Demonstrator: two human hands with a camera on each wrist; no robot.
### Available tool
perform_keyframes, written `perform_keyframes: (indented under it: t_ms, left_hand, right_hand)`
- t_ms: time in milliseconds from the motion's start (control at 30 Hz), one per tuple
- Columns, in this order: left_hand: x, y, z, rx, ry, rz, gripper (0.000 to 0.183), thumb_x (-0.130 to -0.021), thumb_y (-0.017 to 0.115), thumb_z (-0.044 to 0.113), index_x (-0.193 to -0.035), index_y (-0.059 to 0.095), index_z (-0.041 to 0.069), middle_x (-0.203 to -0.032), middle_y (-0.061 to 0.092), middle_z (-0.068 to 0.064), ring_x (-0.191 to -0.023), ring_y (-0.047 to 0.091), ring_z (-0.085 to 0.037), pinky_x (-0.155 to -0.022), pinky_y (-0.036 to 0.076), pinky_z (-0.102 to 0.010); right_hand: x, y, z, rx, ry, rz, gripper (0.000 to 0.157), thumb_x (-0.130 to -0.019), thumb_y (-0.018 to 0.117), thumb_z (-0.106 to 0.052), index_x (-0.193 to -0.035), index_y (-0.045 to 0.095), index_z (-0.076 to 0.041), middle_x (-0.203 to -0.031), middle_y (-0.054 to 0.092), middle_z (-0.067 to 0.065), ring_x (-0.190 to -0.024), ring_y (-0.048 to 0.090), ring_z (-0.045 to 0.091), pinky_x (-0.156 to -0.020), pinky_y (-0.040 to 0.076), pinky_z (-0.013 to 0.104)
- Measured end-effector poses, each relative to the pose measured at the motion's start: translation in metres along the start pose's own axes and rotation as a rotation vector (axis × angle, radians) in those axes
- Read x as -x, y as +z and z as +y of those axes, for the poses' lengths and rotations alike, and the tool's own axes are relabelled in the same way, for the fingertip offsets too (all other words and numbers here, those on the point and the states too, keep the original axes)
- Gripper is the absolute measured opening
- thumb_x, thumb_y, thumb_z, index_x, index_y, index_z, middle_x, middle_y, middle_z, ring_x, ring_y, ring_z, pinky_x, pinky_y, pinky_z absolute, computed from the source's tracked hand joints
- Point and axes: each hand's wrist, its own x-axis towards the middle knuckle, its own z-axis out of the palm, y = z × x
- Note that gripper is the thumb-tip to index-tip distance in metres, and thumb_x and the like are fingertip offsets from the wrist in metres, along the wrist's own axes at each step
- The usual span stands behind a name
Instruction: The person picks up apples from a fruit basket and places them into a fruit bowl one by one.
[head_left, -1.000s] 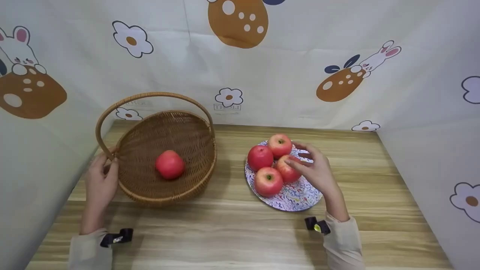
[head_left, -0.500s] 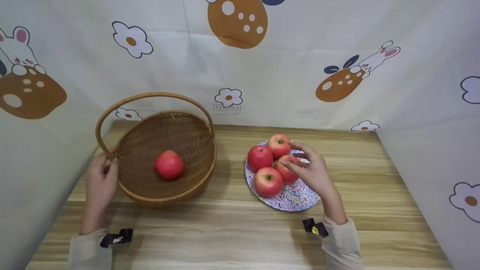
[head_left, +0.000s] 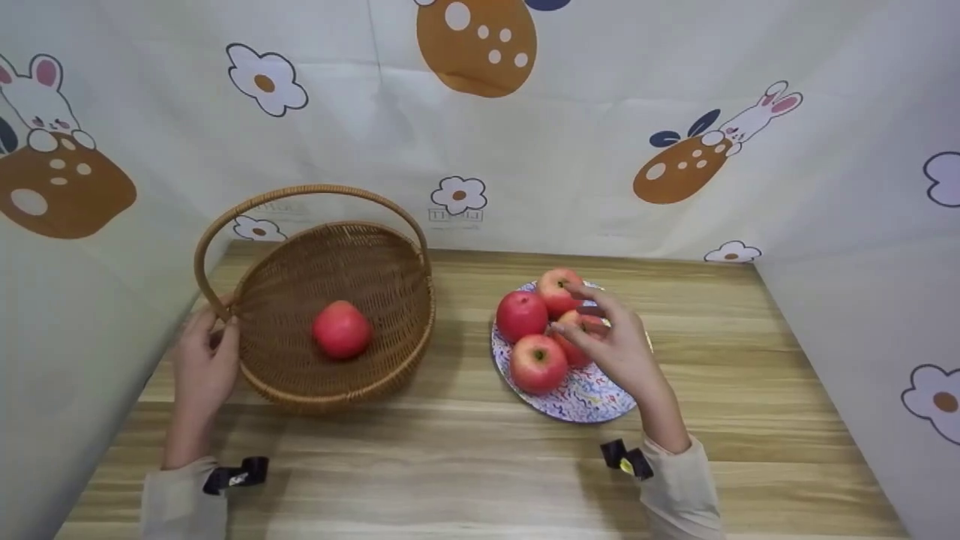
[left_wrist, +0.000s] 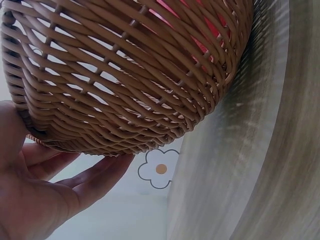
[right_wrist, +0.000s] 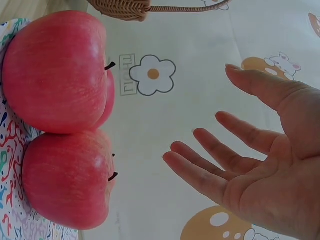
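At the left stands a round wicker basket (head_left: 262, 375) with a tall arched handle, and one red apple (head_left: 342, 330) lies inside it. My left hand (head_left: 204, 367) grips the basket's left rim at the foot of the handle. In the left wrist view, that hand's fingers (left_wrist: 102, 182) lie along the woven side, with the thumb at the rim. Several red apples (head_left: 538, 364) sit on a speckled round plate (head_left: 577, 405) to the right. Over them hovers my right hand (head_left: 626, 352), fingers spread and apart from the fruit, the palm holding nothing, as the right wrist view shows.
A wood-grain table (head_left: 420, 480) carries both basket and plate. Pale cloth walls (head_left: 570, 150) printed with rabbits and flowers rise behind and at both sides. The basket handle (head_left: 315, 189) arches high above its rim.
My right hand has drifted slightly left over the apples on the plate. The left hand, the basket and all the apples have stayed put.
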Motion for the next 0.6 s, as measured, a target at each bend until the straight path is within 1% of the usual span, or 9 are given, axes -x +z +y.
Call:
perform_keyframes:
  t_ms: [100,200,267,367,433,600]
  left_hand:
    - [0.0,-0.001,-0.001,-0.001,-0.008,-0.009,0.041,-0.108,0.046,0.004,-0.145,0.057,-0.009,-0.147,0.055,-0.025,-0.132,0.052,-0.033,-0.088,0.042,-0.001]
    - [0.001,-0.001,0.0,-0.013,-0.017,-0.009,0.042,-0.108,0.046,0.005,-0.146,0.057,-0.006,-0.15,0.055,-0.022,-0.133,0.052,-0.03,-0.089,0.042,-0.002]
    - [0.001,-0.002,0.001,-0.019,-0.016,-0.007,0.042,-0.108,0.046,0.007,-0.147,0.058,-0.004,-0.15,0.056,-0.019,-0.134,0.052,-0.028,-0.09,0.042,-0.003]
    - [0.002,-0.003,0.002,-0.031,-0.012,-0.006,0.042,-0.109,0.046,0.009,-0.147,0.058,-0.002,-0.149,0.057,-0.017,-0.136,0.051,-0.03,-0.09,0.042,-0.003]
    - [0.002,-0.003,0.002,-0.033,-0.009,-0.01,0.042,-0.109,0.046,0.01,-0.147,0.059,-0.003,-0.148,0.058,-0.018,-0.136,0.052,-0.031,-0.09,0.042,-0.004]
    - [0.002,-0.003,0.001,-0.028,-0.016,-0.021,0.043,-0.109,0.046,0.01,-0.148,0.057,-0.003,-0.151,0.055,-0.02,-0.137,0.051,-0.033,-0.093,0.043,-0.006]
  right_hand:
    - [0.0,0.003,-0.002,0.017,-0.012,-0.002,0.05,-0.089,0.082,0.001,-0.135,0.065,0.005,-0.136,0.064,0.021,-0.118,0.066,0.039,-0.106,0.052,0.06]
    - [0.001,0.006,-0.003,0.029,-0.027,-0.007,0.049,-0.089,0.083,0.0,-0.135,0.066,0.004,-0.134,0.065,0.02,-0.118,0.066,0.039,-0.107,0.051,0.063]
    - [0.001,0.008,-0.004,0.028,-0.04,-0.014,0.05,-0.089,0.082,0.0,-0.136,0.065,0.004,-0.134,0.065,0.02,-0.118,0.065,0.04,-0.106,0.05,0.063]
    - [0.001,0.012,-0.007,0.032,-0.067,-0.028,0.052,-0.089,0.082,0.002,-0.138,0.064,0.004,-0.134,0.065,0.02,-0.118,0.065,0.041,-0.105,0.052,0.063]
    - [0.0,0.015,-0.01,0.03,-0.077,-0.037,0.052,-0.089,0.082,0.002,-0.138,0.064,0.004,-0.135,0.065,0.02,-0.12,0.065,0.041,-0.104,0.053,0.063]
    - [-0.004,0.022,-0.018,0.027,-0.085,-0.074,0.052,-0.089,0.082,0.0,-0.138,0.064,0.003,-0.134,0.065,0.021,-0.119,0.065,0.045,-0.1,0.056,0.061]
